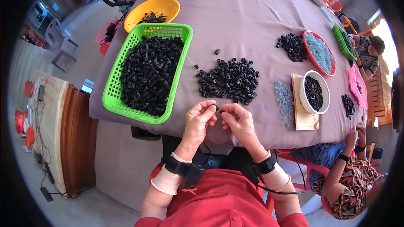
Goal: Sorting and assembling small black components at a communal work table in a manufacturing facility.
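Note:
Just over the front edge of the table, my left hand [199, 120] pinches a small black plastic part [216, 107] between thumb and forefinger. Close beside it, my right hand [238, 122] is closed in a pinch on another small dark piece [221, 111], mostly covered by the fingertips. The two pieces are nearly touching. A loose pile of short black tube-shaped parts [229, 79] lies right beyond my hands. To its left stands a green plastic basket [110, 94], heaped with black parts [151, 73].
A yellow bowl [130, 19] holds more black parts. On the right, clear pieces [283, 101] lie by a white bowl [302, 94] on a wooden board [299, 120]. A red-rimmed tray [306, 52] stands farther back. Another person [351, 180] sits at the right.

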Demonstrator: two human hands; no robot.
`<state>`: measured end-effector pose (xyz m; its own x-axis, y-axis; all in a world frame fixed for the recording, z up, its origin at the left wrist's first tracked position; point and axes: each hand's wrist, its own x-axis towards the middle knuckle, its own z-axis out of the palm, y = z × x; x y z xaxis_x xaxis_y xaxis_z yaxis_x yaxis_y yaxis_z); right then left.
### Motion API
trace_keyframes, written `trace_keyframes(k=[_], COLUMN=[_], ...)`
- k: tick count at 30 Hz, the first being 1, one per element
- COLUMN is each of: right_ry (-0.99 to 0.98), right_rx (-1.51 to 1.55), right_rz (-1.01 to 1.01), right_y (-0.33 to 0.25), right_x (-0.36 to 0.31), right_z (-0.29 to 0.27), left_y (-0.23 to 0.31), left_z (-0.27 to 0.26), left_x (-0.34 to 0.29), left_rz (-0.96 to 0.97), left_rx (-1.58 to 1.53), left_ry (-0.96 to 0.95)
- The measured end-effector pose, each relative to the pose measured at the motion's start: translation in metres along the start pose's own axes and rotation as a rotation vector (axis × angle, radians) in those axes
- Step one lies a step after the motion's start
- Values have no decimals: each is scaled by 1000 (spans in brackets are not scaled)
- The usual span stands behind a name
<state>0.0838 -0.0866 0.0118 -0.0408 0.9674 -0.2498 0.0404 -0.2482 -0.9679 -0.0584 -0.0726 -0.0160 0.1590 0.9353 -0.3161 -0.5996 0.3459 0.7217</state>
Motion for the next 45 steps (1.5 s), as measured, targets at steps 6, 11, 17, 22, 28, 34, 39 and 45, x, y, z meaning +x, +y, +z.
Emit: trace_keyframes(k=[6, 11, 17, 22, 28, 34, 39, 45], right_ry=[10, 82, 123, 116, 95, -10, -131, -250], right_rx=[137, 107, 105, 68, 12, 99, -167, 107], right_rz=[-48, -59, -106, -184, -209, -232, -294, -94], right_y=[3, 3, 10, 12, 14, 14, 4, 13], right_x=[0, -1, -2, -3, -2, -2, 3, 6], right_z=[6, 8, 12, 9, 7, 10, 1, -5], left_y=[-1, -2, 2, 7, 4, 5, 9, 7], left_z=[0, 1, 3, 3, -4, -3, -17, -10], left_x=[1, 0, -1, -1, 0, 0, 3, 2], left_rz=[14, 6, -43, -61, -71, -122, -134, -187], left_rx=[-6, 10, 67, 89, 129, 86, 21, -13], left_ry=[-30, -10, -4, -94, -148, -107, -345, -246])
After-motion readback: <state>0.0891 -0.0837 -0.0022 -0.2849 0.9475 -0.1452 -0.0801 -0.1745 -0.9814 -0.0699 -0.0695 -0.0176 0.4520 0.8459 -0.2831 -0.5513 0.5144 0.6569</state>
